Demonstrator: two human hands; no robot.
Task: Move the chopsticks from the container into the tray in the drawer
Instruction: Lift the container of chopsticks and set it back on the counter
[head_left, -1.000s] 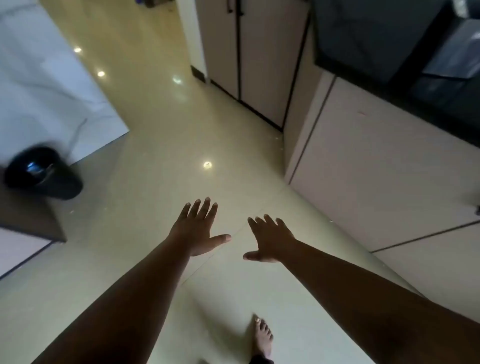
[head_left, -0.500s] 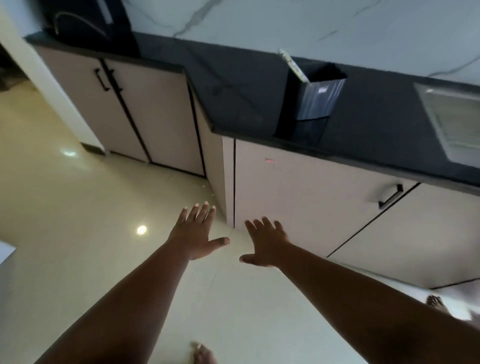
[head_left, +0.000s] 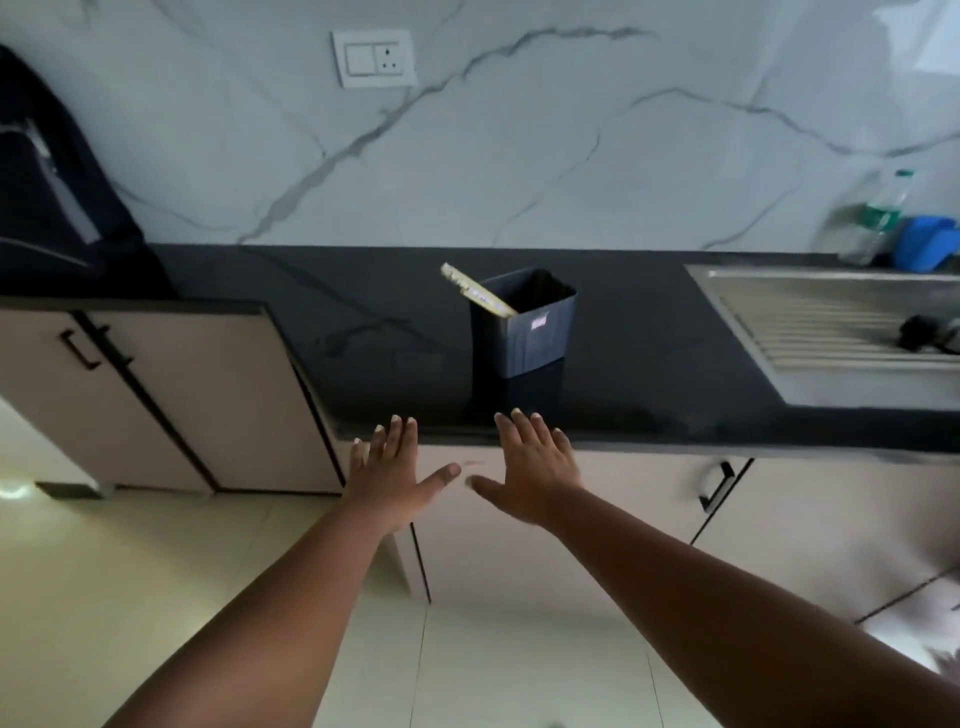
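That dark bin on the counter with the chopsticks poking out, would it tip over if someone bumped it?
Probably fairly easily: the bin is tall, narrow and tapers toward its base. It looks like thin plastic, so likely light. The chopsticks lean out over one corner, which may pull it that way.

Single head-worn view, looking forward and down, near the dark countertop (head_left: 649, 364)

You are standing in a home kitchen: a black countertop (head_left: 363, 291) runs across mid-frame over beige cabinet doors (head_left: 171, 395), a steel sink (head_left: 831, 332) sits at right, and a marble backsplash (head_left: 571, 130) with a wall socket (head_left: 374, 58) fills the top.
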